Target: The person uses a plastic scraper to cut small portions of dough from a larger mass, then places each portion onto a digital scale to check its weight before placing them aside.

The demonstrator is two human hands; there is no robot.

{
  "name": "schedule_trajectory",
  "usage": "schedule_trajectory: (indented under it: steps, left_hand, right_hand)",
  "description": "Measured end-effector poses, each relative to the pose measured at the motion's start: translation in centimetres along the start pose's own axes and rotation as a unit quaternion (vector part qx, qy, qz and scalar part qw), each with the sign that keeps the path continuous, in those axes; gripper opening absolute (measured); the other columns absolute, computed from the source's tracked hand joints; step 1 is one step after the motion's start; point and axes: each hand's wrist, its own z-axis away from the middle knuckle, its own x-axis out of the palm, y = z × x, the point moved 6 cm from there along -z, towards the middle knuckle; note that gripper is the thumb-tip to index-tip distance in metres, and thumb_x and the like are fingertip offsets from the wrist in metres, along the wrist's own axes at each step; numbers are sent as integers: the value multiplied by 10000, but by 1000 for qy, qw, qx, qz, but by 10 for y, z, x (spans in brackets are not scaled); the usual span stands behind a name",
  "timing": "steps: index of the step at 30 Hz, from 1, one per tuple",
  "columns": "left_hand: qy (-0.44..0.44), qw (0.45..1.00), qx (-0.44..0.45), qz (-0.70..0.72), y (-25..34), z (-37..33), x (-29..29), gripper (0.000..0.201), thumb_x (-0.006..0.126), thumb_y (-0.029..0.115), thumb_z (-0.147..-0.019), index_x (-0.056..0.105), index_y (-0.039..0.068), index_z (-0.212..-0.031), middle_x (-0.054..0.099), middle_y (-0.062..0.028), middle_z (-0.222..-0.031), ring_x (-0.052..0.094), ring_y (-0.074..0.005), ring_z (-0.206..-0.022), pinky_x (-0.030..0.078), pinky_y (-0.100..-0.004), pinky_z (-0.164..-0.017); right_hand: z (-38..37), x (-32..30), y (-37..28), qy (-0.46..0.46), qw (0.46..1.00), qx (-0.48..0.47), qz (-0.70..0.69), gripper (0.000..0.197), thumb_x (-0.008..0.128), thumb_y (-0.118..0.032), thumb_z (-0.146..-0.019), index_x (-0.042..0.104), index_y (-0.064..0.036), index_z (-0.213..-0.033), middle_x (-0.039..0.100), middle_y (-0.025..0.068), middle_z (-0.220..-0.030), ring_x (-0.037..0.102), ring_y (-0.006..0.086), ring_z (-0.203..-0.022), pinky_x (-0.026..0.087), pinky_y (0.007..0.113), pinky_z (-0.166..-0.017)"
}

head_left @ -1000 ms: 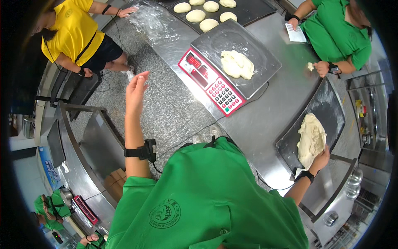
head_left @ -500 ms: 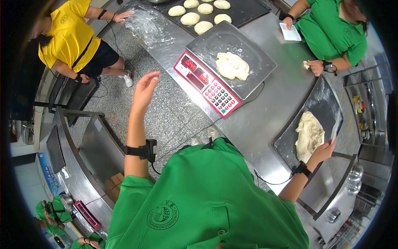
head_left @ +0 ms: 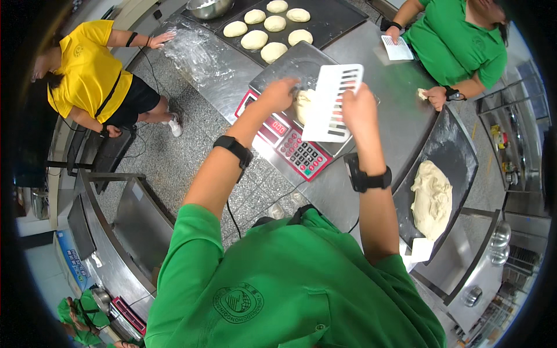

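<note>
My right hand (head_left: 358, 109) grips a white plastic dough scraper (head_left: 325, 104) with slots along one side, raised over the scale's platform. Behind its blade sits a pale piece of dough (head_left: 303, 107), partly hidden. At that dough's left edge is my left hand (head_left: 279, 95), its fingers reaching out; whether they touch the dough I cannot tell. The red and white digital scale (head_left: 288, 141) lies under both hands. To the right, a large mass of dough (head_left: 431, 197) rests on a dark tray (head_left: 458, 145), beside a small white flat piece (head_left: 422, 249).
Several round dough pieces (head_left: 275, 24) lie on a black baking tray (head_left: 331, 29), near a metal bowl (head_left: 210, 8). A co-worker in green (head_left: 458, 46) holds a white scraper (head_left: 398, 48) at right. One in yellow (head_left: 87, 64) leans on the floured steel table (head_left: 200, 58).
My right hand has swung from the large dough to the scale with the scraper. My left hand has come forward and right to the dough there.
</note>
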Motion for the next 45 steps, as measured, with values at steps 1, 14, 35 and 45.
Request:
schedule_trajectory:
  steps: [1, 14, 35, 45]
  left_hand:
    - [-16, 1000, 5, -13, -3, -5, 6, 429, 420, -19, -668, 488, 67, -1082, 491, -150, -1084, 467, -303, -986, 372, -334, -844]
    - [273, 957, -44, -89, -52, 16, -21, 459, 483, 172, -707, 417, 141, -1160, 405, -93, -1171, 338, -262, -1112, 228, -474, -908]
    - [279, 952, -39, 118, -102, 20, -18, 355, 371, 188, -823, 462, -56, -1065, 475, -232, -1065, 446, -342, -1004, 336, -348, -872]
    - [239, 960, -88, 119, -112, 20, -23, 379, 349, 222, -843, 431, -18, -1124, 437, -202, -1138, 406, -305, -1071, 299, -313, -911]
  right_hand:
    - [-7, 5, -11, 7, 997, -35, 71, 189, 435, -100, -726, 495, 53, -819, 559, 247, -742, 558, 369, -676, 444, 396, -638]
    - [-38, 72, -28, -93, 956, 5, 277, 174, 496, -83, -681, 553, 53, -773, 561, 232, -825, 552, 347, -795, 442, 381, -693]
    - [-61, 116, -30, -18, 931, -48, 362, 176, 465, -90, -708, 575, 37, -761, 571, 224, -806, 563, 347, -760, 456, 385, -681]
    - [-48, 107, -25, 32, 930, -107, 350, 162, 480, -112, -702, 580, 13, -726, 569, 218, -743, 559, 369, -723, 456, 392, -653]
